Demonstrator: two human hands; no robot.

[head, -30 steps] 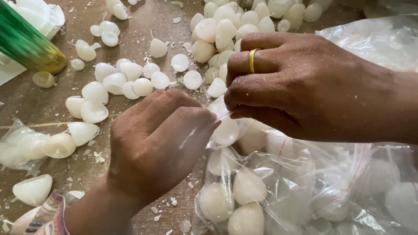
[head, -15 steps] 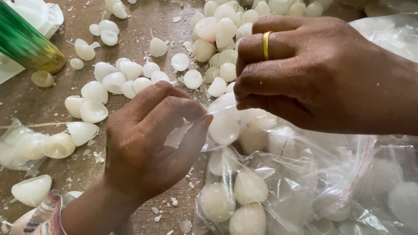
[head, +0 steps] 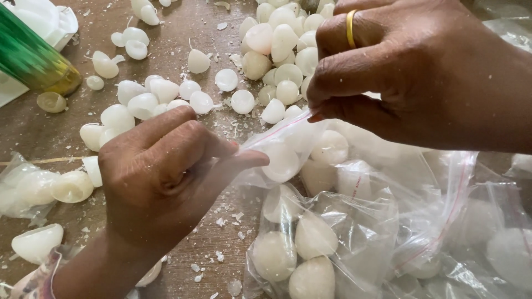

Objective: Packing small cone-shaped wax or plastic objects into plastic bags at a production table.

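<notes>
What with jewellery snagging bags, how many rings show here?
1: a gold ring on the right hand pinching the bag. None shows on the left hand; some may be hidden.

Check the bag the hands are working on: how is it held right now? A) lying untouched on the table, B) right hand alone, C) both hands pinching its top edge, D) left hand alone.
C: the left hand and the right hand each pinch one end of the bag along its red-lined top edge, stretching it between them.
</notes>
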